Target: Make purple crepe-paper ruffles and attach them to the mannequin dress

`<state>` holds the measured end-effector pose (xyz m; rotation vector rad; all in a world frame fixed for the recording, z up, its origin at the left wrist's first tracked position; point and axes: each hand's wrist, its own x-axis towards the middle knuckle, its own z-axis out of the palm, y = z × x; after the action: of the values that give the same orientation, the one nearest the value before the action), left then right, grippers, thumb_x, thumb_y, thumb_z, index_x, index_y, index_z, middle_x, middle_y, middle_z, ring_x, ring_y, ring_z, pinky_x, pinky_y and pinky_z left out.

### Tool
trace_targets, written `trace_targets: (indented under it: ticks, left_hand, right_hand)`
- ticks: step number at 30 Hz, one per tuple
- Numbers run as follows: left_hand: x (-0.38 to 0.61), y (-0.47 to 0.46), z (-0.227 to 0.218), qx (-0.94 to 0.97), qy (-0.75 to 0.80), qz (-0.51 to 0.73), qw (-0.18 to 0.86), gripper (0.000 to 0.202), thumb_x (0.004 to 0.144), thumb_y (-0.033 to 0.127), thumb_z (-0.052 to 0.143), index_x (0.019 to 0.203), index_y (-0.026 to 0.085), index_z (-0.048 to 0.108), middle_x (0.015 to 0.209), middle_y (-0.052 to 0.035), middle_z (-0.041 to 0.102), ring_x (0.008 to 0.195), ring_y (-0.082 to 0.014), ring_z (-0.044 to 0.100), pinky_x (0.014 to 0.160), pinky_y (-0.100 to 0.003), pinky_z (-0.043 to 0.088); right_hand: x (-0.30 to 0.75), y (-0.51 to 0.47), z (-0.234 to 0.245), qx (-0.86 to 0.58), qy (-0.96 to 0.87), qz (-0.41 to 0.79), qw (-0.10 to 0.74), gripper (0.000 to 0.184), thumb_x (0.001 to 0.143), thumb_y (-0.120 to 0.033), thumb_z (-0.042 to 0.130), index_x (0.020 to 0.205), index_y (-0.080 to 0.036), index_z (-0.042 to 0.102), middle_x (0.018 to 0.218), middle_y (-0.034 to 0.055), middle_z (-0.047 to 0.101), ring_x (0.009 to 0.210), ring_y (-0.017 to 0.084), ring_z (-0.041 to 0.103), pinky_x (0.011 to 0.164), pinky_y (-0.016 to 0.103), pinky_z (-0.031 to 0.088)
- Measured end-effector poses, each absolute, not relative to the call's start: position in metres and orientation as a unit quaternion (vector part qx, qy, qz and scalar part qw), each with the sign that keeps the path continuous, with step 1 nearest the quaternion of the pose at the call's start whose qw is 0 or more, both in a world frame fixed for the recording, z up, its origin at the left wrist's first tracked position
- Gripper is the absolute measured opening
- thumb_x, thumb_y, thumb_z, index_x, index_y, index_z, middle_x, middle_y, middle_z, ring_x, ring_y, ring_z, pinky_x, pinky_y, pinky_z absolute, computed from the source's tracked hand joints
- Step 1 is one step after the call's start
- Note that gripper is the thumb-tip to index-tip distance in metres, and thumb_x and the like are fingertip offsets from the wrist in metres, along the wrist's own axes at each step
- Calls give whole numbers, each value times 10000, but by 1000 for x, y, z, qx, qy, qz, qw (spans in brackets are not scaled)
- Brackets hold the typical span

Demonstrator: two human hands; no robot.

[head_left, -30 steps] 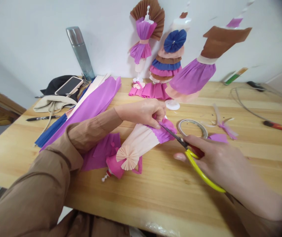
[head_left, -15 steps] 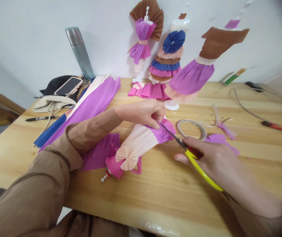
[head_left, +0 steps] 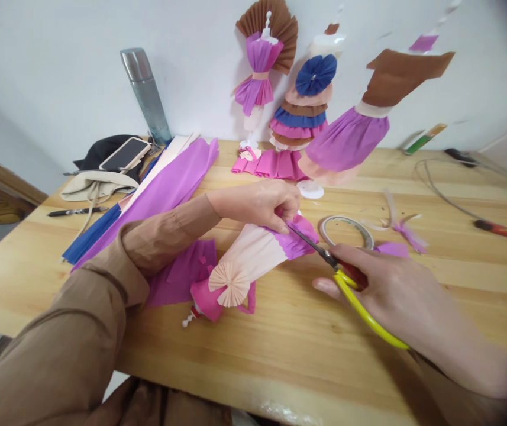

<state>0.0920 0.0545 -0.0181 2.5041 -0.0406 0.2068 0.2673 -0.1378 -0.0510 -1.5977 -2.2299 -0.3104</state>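
Note:
A small dress form in a paper dress (head_left: pixel 253 254) lies on its side on the table, with a pale pleated rosette (head_left: pixel 229 284) at the waist and a purple ruffle (head_left: pixel 295 239) at the hem. My left hand (head_left: pixel 264 201) is closed, pinching the hem end of this dress. Yellow-handled scissors (head_left: pixel 364 313) are in my right hand (head_left: pixel 381 284), fingers wrapped round the handles. Their dark blades point left into the purple ruffle, the tips close to my left fingertips. Whether the blades are apart is hard to make out.
Tape roll (head_left: pixel 346 231) and purple scraps (head_left: pixel 406 234) lie beyond the scissors. Three dressed forms, one a brown-and-purple dress (head_left: pixel 351 136), stand by the wall. Crepe paper sheets (head_left: pixel 155 189), a phone (head_left: pixel 124 154), a pen (head_left: pixel 78 211) and a flask (head_left: pixel 147 97) are at left.
My right hand and the scissors have shifted very slightly right and down. My left hand keeps its pinch on the hem. The whole view has moved a little.

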Motion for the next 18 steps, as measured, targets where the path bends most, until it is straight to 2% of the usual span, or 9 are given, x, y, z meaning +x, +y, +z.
trace_targets:
  ticks: [18]
  left_hand:
    - [92,55,-18,940,-4,74,333,178,702,78,674,590,155,558,778,-31,640,744,-129,569,708,-263,438]
  right_hand:
    - [264,-135,-51,-566,-790,-123,201,636,950,-684,325,871,-181,705,410,-26,537,315,178,534,309,229,311]
